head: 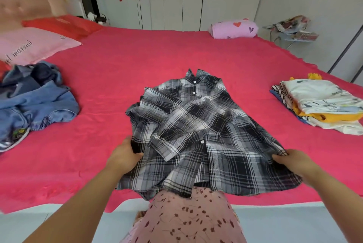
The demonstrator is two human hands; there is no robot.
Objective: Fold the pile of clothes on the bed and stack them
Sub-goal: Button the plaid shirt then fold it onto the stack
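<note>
1. A black, grey and white plaid button-up shirt (198,124) lies on the pink-red bedspread (137,61), collar at the far end, hem hanging over the near edge.
2. Its long axis runs straight away from the person, midway between the hands, neither hand nearer.
3. The left hand (125,156) pinches the shirt's left side edge; the right hand (292,161) grips the right edge. The hands are well apart.
4. The sleeves seem already folded in across the front, though the rumpled cloth makes this uncertain.
5. Folded pale and yellow clothes (322,105) are stacked to the right; crumpled blue denim garments (35,101) wait on the left.
</note>
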